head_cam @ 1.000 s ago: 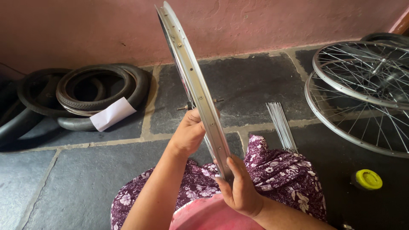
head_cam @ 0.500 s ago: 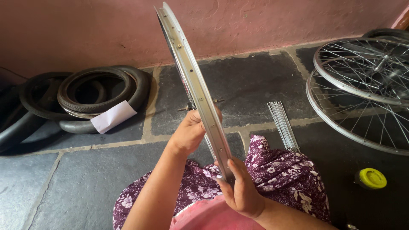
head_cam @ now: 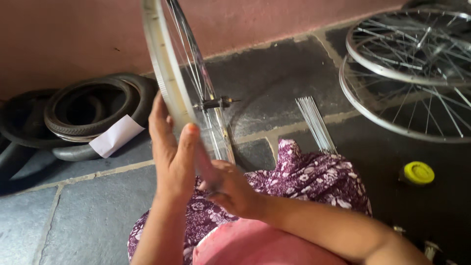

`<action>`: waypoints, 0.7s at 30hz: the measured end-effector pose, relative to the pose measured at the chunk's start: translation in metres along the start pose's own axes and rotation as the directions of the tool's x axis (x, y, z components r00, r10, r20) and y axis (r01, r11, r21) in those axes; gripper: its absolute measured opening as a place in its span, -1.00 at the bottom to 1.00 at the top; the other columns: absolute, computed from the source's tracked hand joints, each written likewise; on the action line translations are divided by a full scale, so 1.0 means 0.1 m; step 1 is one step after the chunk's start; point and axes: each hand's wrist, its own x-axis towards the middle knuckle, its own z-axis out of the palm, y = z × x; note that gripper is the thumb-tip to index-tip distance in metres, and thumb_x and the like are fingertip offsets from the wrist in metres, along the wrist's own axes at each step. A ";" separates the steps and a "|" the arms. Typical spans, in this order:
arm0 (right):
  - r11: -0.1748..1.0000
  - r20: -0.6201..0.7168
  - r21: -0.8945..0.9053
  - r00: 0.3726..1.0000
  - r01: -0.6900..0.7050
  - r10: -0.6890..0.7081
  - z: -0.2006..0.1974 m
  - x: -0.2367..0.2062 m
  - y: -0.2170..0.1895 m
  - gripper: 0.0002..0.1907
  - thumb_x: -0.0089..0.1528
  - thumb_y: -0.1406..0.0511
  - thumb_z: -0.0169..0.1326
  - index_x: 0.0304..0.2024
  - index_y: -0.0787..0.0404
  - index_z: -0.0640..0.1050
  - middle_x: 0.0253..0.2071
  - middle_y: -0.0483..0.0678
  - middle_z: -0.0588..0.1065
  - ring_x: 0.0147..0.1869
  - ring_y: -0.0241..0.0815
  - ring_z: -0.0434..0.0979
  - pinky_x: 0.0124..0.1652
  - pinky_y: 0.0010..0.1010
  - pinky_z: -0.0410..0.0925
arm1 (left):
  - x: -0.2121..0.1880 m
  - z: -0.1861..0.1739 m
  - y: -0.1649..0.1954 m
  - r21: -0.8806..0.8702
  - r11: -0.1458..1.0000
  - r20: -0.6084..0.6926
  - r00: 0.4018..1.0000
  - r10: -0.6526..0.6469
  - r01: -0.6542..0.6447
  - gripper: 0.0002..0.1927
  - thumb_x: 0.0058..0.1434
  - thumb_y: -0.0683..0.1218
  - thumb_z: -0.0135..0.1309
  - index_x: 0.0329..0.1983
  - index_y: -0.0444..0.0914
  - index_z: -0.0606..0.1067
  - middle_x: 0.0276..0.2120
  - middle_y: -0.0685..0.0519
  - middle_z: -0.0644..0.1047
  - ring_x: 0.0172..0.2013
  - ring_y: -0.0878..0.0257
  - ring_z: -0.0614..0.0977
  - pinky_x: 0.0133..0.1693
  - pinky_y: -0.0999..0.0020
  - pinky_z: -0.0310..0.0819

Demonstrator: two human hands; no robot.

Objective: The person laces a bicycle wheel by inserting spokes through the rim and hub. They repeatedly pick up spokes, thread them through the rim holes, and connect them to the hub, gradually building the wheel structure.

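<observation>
A silver bicycle wheel rim with thin spokes and a hub axle stands upright on edge in front of me. My left hand lies flat against the rim's near side, fingers stretched up, thumb across the rim edge. My right hand curls around the lower part of the rim and spokes just above my lap, which is covered by purple flowered cloth.
Black rubber tyres with a white paper slip lie at the left by the pink wall. A bundle of loose spokes lies on the stone floor. Two spoked wheels lie at the right, a yellow cap near them.
The wheel has swung so its spokes and hub now show. My left hand has opened flat against the rim, and the view has moved closer.
</observation>
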 end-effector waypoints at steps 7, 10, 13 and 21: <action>0.967 0.154 0.022 0.955 0.252 -0.253 0.46 -0.35 0.23 -0.61 0.44 0.08 0.04 0.10 0.21 0.30 -0.01 0.10 0.37 0.15 0.11 0.42 0.41 0.10 0.17 | 0.03 -0.19 0.16 0.279 0.957 -0.034 0.997 -0.067 0.074 -0.10 0.24 -0.26 0.22 0.58 -0.35 0.05 0.42 -0.15 0.28 0.41 0.09 0.37 0.41 0.22 0.23; 0.911 0.251 0.068 0.877 0.406 -0.409 0.51 -0.54 0.60 -0.62 0.44 0.11 0.09 0.06 0.21 0.28 0.00 0.07 0.37 0.17 0.08 0.41 0.38 0.07 0.18 | 0.01 -0.24 0.15 0.357 0.930 -0.029 0.996 -0.081 0.086 -0.08 0.17 -0.27 0.23 0.56 -0.32 0.08 0.37 -0.15 0.33 0.37 0.10 0.41 0.37 0.23 0.27; 0.839 0.349 -0.069 0.800 0.541 -0.487 0.56 -0.71 0.91 -0.69 0.45 0.20 0.05 0.13 0.19 0.32 0.09 0.02 0.40 0.32 0.05 0.42 0.42 0.03 0.19 | -0.05 -0.26 0.06 0.239 0.967 -0.017 0.996 -0.083 0.085 -0.09 0.13 -0.35 0.12 0.57 -0.31 0.07 0.40 -0.17 0.35 0.41 0.09 0.39 0.39 0.23 0.25; 0.884 0.284 -0.100 0.864 0.458 -0.415 0.41 -0.69 0.80 -0.45 0.28 0.04 0.02 0.18 0.26 0.43 0.23 0.12 0.40 0.32 0.10 0.38 0.37 0.01 0.17 | -0.39 -0.48 0.03 -0.128 0.970 0.090 0.976 -0.198 0.209 0.01 -0.01 -0.48 -0.20 0.56 -0.19 -0.11 0.42 -0.26 0.32 0.46 -0.12 0.39 0.45 -0.10 0.26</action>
